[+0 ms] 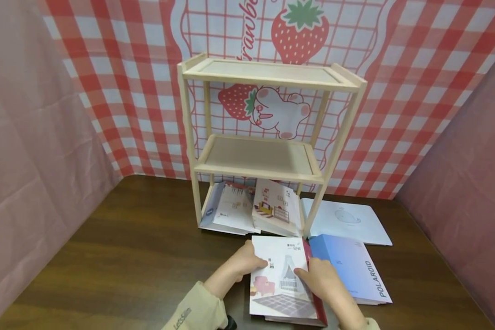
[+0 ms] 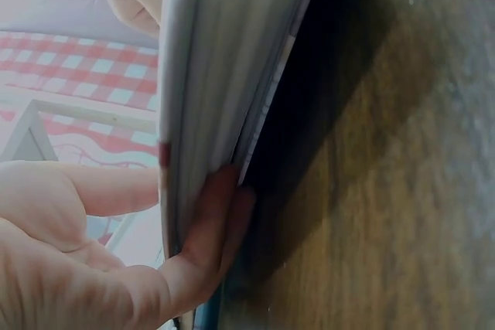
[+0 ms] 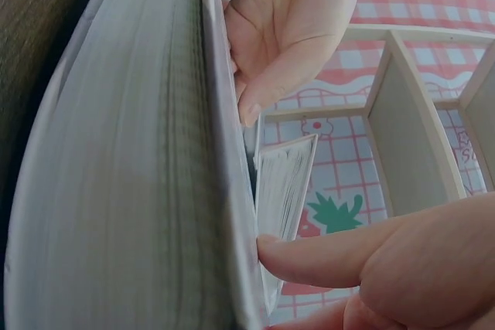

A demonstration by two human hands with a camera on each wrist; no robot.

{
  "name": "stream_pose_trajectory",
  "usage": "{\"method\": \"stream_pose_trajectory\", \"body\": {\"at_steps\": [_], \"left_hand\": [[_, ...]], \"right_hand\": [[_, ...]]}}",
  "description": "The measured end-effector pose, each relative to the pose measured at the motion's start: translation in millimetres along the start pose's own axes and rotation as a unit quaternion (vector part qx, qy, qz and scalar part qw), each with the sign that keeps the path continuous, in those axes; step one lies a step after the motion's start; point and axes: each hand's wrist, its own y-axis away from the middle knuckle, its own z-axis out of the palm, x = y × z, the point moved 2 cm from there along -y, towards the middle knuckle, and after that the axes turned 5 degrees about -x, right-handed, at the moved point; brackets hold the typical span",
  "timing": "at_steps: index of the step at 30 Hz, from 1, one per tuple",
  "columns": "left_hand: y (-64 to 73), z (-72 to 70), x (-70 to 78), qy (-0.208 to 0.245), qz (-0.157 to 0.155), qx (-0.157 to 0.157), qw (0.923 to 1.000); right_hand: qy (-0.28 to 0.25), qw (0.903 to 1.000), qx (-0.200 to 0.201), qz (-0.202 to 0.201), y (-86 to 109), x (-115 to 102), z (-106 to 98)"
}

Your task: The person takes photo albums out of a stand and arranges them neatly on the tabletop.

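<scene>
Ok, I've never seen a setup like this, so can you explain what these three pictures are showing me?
There's no machine here, just one person working bare-handed. The wide picture comes from a camera on the head; the two close-ups come from a camera on each wrist. The left hand and right hand hold a thick white book by its sides, in front of a wooden rack. More books sit on the rack's bottom level. On the dark table, to the right, lie a blue book marked POLAROID and a pale book with a whale drawing.
</scene>
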Motion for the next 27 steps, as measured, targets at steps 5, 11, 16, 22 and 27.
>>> {"method": "stream_pose_trajectory", "body": {"at_steps": [5,11,16,22,27], "left_hand": [[-0.6,0.7,1.0,0.010,0.008,0.000,0.9999],[-0.9,2.8,1.5,0.023,0.023,-0.009,0.9995],[-1.2,4.2,2.2,0.029,0.047,-0.015,0.9984],[-2.7,3.2,1.4,0.025,0.067,-0.016,0.9974],[-2.9,-2.2,-0.2,0.005,0.045,0.013,0.9989]], "right_hand": [[0.010,0.9999,0.006,0.000,-1.6,0.4,-0.7],[0.012,0.9999,0.010,0.000,-1.7,2.0,-3.2],[0.010,0.9999,0.006,0.005,-2.3,3.6,-4.3],[0.005,0.9999,0.008,0.003,-3.6,4.7,-5.3],[-0.001,0.9999,0.008,0.007,-4.9,7.5,-4.6]]}}
